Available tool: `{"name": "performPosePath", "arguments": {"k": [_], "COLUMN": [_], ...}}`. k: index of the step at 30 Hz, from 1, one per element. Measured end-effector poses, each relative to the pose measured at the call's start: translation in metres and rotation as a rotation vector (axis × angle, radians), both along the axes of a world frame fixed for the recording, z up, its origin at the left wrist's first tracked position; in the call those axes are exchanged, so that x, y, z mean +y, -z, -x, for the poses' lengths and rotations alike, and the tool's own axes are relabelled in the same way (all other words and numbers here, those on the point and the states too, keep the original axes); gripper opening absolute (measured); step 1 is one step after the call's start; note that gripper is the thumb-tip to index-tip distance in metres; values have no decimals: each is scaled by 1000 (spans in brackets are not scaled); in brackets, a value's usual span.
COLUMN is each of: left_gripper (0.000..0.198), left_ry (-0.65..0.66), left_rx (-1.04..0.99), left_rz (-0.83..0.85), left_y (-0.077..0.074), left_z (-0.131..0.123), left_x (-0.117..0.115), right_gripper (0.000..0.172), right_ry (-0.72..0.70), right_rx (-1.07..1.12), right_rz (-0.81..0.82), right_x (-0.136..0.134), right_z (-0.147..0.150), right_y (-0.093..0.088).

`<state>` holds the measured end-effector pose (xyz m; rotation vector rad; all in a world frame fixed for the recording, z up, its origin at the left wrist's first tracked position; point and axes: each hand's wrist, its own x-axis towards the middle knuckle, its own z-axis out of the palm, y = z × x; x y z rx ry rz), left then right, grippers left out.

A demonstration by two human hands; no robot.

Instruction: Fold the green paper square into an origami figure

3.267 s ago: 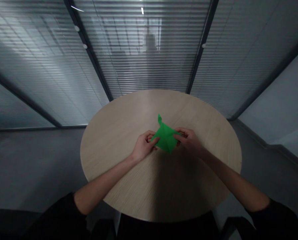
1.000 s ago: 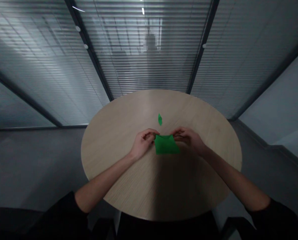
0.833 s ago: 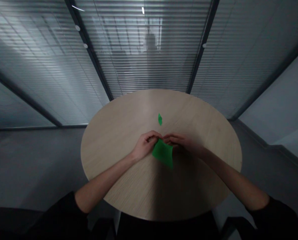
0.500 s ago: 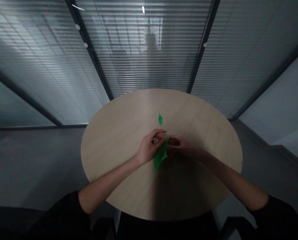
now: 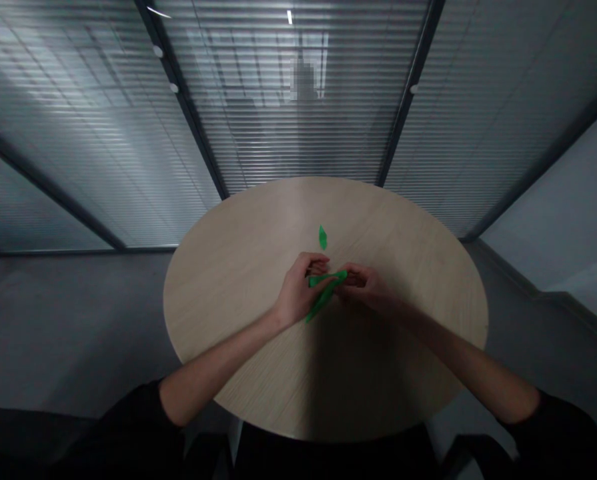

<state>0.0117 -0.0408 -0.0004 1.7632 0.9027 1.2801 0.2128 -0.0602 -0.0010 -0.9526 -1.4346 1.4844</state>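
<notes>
Swung round since the earlier frame, the green paper forms a V over the table, well in from its edges: bent, not flattened. Left hand pinches it; right hand touches its tip, grip unclear. Small green piece lies farther back; what folding remains doesn't show

Illumination is dim and cool, with pale glare across the upper blinds. A dark shadow falls across the near middle of the table. Wide-angle distortion stretches the edges, and one patch over the blinds is pixelated.
</notes>
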Motion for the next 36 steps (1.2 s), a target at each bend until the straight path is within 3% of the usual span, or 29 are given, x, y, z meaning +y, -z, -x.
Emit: {"name": "performPosePath", "arguments": {"k": [3,5,7,9,12,19,24,30,36], "left_gripper": [26,31,36,53,66,30,25,23,25], "left_ry": [-104,-106,16,146,197,83,76,61,54], "left_rx": [-28,-64,-98,-118,-128,14,32,79,-24], "left_rz": [-57,3,133,268,345,251,225,197,307], "left_y": [-1,-2,-4,-8,-14,-12,-14,-17,-12], "left_z": [4,8,11,12,8,1,3,7,9], "left_x": [2,1,-3,-8,-12,-6,-3,-4,1], "right_gripper": [37,37,38,38,37,40,60,26,32], "right_ry": [110,199,260,282,280,179,260,311,315], "right_rx": [-13,-2,24,47,56,4,0,-209,-159], "right_rz": [-6,1,4,5,0,12,-171,-272,-146], "right_x": [2,3,5,6,5,4,1,0,4], "right_z": [-2,-3,-6,-7,-9,-4,-3,-10,-16], "right_y": [-3,-3,-4,-5,-6,0,-1,-4,-7]}}
